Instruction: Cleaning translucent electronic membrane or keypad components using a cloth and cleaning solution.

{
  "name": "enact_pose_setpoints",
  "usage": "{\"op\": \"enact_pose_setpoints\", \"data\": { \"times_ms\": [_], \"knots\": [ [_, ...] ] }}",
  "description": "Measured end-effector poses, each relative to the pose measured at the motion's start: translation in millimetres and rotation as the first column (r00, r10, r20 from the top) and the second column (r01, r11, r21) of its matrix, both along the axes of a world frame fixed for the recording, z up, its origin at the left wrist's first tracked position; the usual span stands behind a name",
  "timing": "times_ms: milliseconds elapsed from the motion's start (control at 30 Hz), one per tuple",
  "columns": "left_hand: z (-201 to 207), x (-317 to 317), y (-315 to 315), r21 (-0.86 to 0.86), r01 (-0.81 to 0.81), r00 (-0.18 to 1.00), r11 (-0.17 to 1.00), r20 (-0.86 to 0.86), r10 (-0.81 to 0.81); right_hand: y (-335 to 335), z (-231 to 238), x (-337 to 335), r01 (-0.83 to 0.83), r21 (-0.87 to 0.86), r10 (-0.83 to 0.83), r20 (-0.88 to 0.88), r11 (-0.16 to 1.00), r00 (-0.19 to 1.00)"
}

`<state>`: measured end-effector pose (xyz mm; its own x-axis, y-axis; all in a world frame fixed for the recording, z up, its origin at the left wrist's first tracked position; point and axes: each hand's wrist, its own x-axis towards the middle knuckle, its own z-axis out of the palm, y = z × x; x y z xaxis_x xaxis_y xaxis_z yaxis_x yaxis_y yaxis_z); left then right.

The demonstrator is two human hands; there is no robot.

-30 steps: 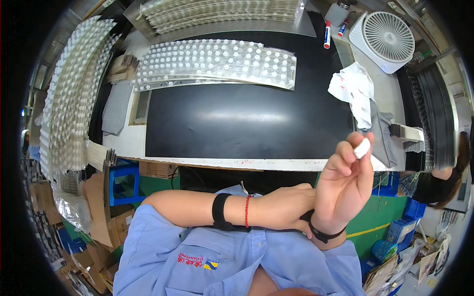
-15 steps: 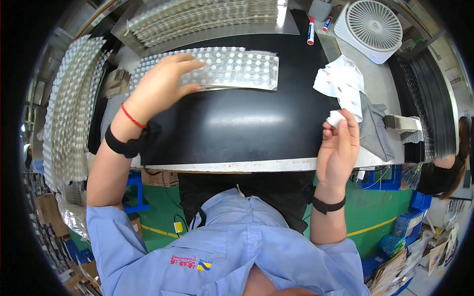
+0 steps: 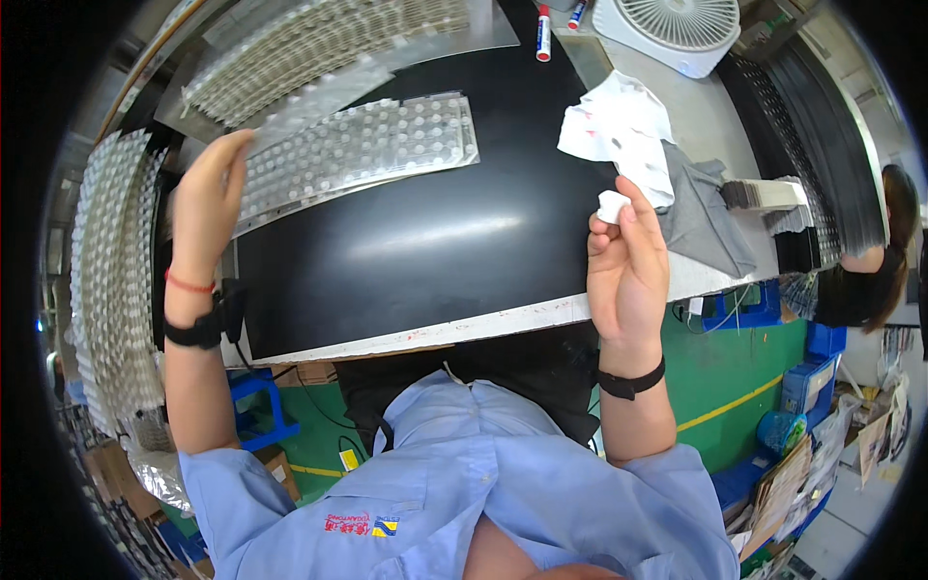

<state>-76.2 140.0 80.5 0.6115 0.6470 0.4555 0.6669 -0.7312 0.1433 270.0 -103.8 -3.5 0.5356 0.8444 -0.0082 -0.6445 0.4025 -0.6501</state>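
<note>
My left hand point(image 3: 208, 198) is at the left end of the black work mat, its fingertips pinched on the end of a clear plastic dimpled tray point(image 3: 329, 95). That tray is tilted up and blurred by motion. Below it lie more clear dimpled trays point(image 3: 387, 143), stacked flat on the mat with their rows of round pockets showing. Over the mat's right edge, my right hand point(image 3: 628, 266) is palm up and pinches a small folded white wad point(image 3: 611, 207) between thumb and fingers. Just beyond it rests a crumpled white cloth point(image 3: 619, 126) with reddish marks.
A tall stack of dimpled trays point(image 3: 319, 60) stands at the back on a metal sheet, another point(image 3: 111, 280) at the left. Markers point(image 3: 543, 34), a white fan point(image 3: 677, 29), a grey cloth point(image 3: 710, 213) and a bundle of strips point(image 3: 768, 196) are to the right. Another person sits far right.
My left hand has moved left off the flat trays, and a clear tray now tilts up from its fingertips. My right hand keeps the white wad. The whole view has shifted and turned slightly.
</note>
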Motion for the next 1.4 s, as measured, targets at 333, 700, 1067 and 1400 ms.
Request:
{"op": "enact_pose_setpoints", "data": {
  "times_ms": [333, 700, 1067, 1400],
  "knots": [
    [-20.5, 7.1, -157.9, -0.313, 0.133, 0.958, 0.941, -0.204, -0.203, -8.4, -4.7, -2.6, 0.009, -0.018, -0.008, 0.063, 1.000, 0.998],
    [-29.6, 66.9, -193.5, -0.412, 0.401, 0.903, 0.818, 0.025, -0.429, -5.4, -7.2, -2.3, -0.021, 0.052, 0.017, 0.080, 0.998, 0.997],
    [-49.4, 94.7, -173.5, -0.493, 0.497, 0.863, 0.714, 0.193, -0.468, -7.9, -5.4, -0.8, -0.026, 0.070, 0.020, 0.077, 0.997, 0.997],
    [-83.5, 77.9, -184.2, -0.560, 0.498, 0.651, 0.663, 0.746, 0.140, -5.6, -10.9, 3.3, -0.061, 0.122, 0.046, 0.119, 0.991, 0.992]
  ]
}}
